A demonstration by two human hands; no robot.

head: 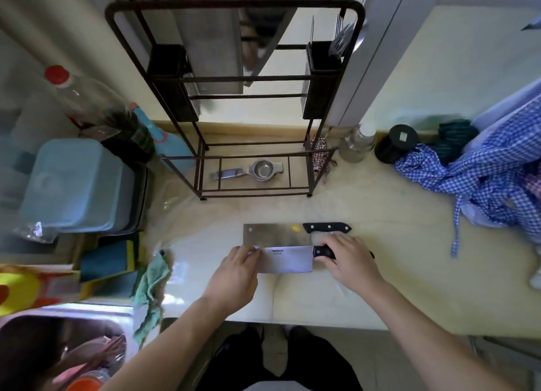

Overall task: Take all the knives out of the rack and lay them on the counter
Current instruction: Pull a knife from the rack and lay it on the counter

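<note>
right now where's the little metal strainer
The small metal strainer lies on the counter inside the base of the dark wire rack, at centre of the head view, beyond the two cleavers and left of the clear glass jar.

Dark brown metal wire rack at the pale cream surface's far edge. Two silver-bladed cleavers with black riveted handles. Blue-and-white gingham cloth, right edge. Light blue plastic bins, left edge. Red-capped clear bottle. Green rag, near-left edge.

A blue checked cloth lies near a black jar and a glass bottle.
</note>
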